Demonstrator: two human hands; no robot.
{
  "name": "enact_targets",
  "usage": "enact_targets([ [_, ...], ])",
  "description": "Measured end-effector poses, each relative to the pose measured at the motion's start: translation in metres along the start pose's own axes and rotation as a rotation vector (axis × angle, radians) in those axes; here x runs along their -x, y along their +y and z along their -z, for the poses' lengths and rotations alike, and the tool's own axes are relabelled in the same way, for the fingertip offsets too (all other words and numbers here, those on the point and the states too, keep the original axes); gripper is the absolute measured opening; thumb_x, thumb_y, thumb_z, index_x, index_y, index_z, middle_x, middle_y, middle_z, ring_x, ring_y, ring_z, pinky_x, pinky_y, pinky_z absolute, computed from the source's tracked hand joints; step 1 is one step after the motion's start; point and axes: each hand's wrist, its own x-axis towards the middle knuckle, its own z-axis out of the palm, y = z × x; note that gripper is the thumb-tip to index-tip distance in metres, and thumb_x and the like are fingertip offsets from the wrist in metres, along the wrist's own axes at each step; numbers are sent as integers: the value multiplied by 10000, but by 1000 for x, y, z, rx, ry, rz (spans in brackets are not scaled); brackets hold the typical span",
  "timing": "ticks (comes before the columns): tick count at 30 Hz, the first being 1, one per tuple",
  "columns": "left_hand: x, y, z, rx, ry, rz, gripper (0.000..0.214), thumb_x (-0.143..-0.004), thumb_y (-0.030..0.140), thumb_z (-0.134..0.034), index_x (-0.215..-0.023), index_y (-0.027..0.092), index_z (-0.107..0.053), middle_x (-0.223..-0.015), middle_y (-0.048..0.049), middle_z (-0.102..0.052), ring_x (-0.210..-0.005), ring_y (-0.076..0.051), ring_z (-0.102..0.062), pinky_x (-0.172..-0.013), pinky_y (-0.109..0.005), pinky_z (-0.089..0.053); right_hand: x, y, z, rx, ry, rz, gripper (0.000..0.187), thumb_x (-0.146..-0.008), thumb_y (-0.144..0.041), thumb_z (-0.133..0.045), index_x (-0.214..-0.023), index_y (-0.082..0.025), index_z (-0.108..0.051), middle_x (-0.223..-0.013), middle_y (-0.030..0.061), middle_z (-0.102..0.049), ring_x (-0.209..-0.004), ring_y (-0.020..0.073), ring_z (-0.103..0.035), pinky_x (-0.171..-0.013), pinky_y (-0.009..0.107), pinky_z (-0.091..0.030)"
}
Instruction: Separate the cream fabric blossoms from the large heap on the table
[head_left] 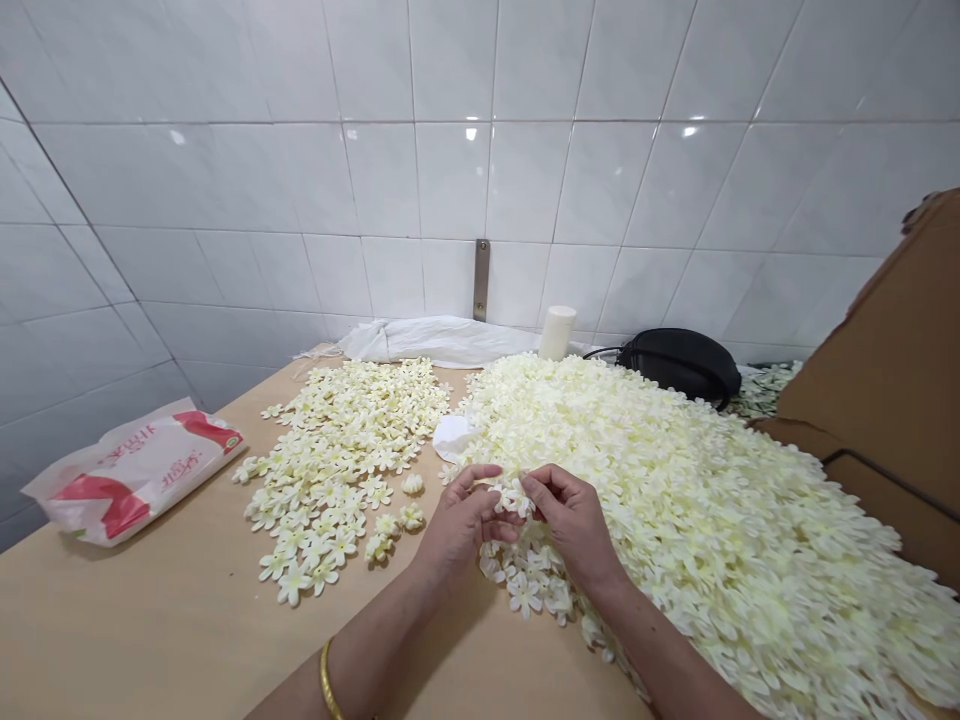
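My left hand (461,520) and my right hand (571,515) meet at the front edge of a large heap of pale artificial flower heads (637,440). A few small white artificial flowers (513,497) are held between them. The left fingers curl around these from the left, while the right thumb and index finger pinch them from the right. How many petals lie in the grip is hard to make out. Left of my hands, a smaller pile of cream-yellow flower heads (345,420) lies spread out. Some stacked flower clusters (381,537) sit between that pile and my left hand.
A white and red plastic packet (142,470) lies at the left on the wooden table (150,630). Along the tiled wall are a white sheet (442,340), a white cylinder (557,332) and a black case (679,362). A cardboard box (877,370) stands at the right.
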Motion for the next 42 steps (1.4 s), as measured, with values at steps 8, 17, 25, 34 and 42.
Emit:
enact_targets([
  [8, 1, -3, 1, -84, -73, 3, 404, -522, 280, -747, -840, 106, -567, -573, 1, -545, -474, -84, -505, -421, -183, -401, 3, -1, -2, 41, -28, 34, 290, -726, -408, -574, -627, -136, -575, -569, -2, -455, -531, 97, -402, -515, 221, -343],
  [17, 0, 1, 0, -127, 30, -42, 572, -492, 299, -741, -985, 75, -558, -474, 9, -531, -433, -82, -465, -432, -190, -377, 1, -4, -2, -137, -126, -87, 294, -674, -392, -640, -759, -120, -569, -650, 17, -533, -588, 110, -472, -569, 231, -402],
  [25, 0, 1, 2, -155, 20, -75, 635, -515, 334, -728, -1065, 70, -548, -481, 15, -521, -444, -81, -459, -469, -207, -396, 2, -4, -1, -77, -150, 17, 249, -722, -363, -598, -816, -142, -537, -661, 5, -500, -592, 109, -472, -554, 225, -406],
  [34, -1, -3, 4, -149, -23, -65, 465, -533, 346, -733, -909, 116, -584, -499, 21, -510, -468, -86, -476, -462, -202, -398, 9, -5, -2, 404, -11, 517, 175, -820, -156, -422, -775, -156, -591, -734, 51, -519, -677, 134, -500, -611, 249, -400],
  [42, 2, -2, 3, -283, -51, -108, 344, -604, 394, -675, -755, 152, -483, -527, 35, -507, -408, -71, -447, -402, -185, -371, 5, -5, 0, 180, -22, 111, 188, -807, -317, -461, -711, -156, -476, -589, -11, -453, -567, 114, -441, -550, 234, -356],
])
